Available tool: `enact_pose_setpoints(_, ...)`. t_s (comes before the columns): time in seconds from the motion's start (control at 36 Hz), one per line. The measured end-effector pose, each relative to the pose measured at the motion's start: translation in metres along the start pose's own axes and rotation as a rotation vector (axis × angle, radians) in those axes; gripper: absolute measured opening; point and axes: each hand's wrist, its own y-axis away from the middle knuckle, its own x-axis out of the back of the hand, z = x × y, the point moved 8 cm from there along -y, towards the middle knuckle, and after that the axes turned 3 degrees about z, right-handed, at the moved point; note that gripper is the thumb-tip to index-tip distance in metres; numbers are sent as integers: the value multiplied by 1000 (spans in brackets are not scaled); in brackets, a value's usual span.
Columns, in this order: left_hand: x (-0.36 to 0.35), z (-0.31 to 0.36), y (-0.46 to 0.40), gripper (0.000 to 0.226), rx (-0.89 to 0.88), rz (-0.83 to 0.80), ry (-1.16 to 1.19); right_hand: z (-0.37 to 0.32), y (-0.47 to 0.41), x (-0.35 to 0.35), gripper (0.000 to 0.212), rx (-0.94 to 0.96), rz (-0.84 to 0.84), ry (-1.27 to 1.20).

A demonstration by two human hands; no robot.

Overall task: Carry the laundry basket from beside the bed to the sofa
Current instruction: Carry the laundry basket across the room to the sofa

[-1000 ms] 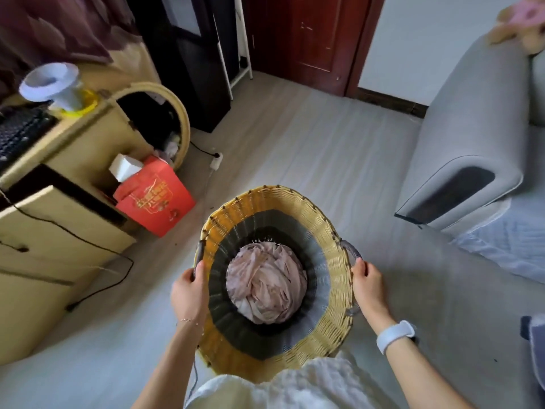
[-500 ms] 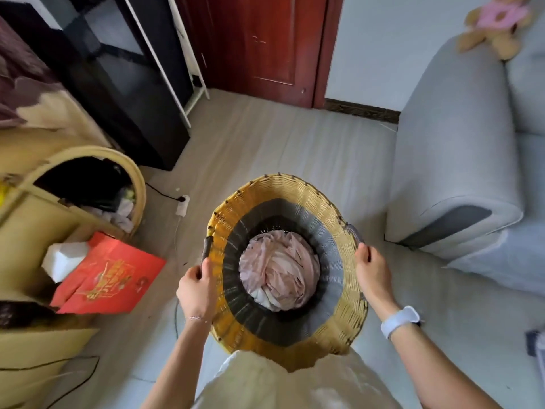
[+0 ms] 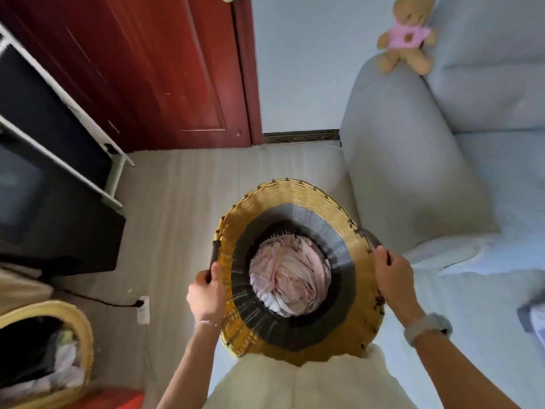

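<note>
I hold a round woven laundry basket [image 3: 283,199], yellow at the rim with a grey band inside, in front of my body above the floor. Crumpled pink cloth [image 3: 290,278] lies at its bottom. My left hand [image 3: 206,293] grips the dark handle on the basket's left side. My right hand [image 3: 393,276] grips the handle on its right side; a pale watch sits on that wrist. The grey sofa [image 3: 413,172] stands right beside the basket, its armrest just past the basket's right rim.
A teddy bear in pink [image 3: 405,39] sits on the sofa's armrest top. A red door [image 3: 177,69] faces me, a black cabinet with a white rack [image 3: 59,160] to its left. A power strip with cable [image 3: 143,309] lies on the floor. An arched wooden shelf [image 3: 44,355] stands at lower left.
My view has swung right and up: the desk and red box slid out at the left, the door and sofa came closer. Both hands kept their grip on the basket.
</note>
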Motion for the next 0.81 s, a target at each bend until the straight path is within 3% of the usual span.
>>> enact_pose_setpoints(0.31, -116, 115, -87, 31, -81, -113, -101, -3, -137, -28, 29, -145, 69, -39)
enact_pose_setpoints(0.56, -196, 242, -161, 30, -57, -35, -50, -91, -300, -60, 32, -67, -68, -5)
enact_pose_setpoints(0.81, -259, 327, -219, 29, -43, -41, -18, -148, -424, -68, 31, -39, -54, 13)
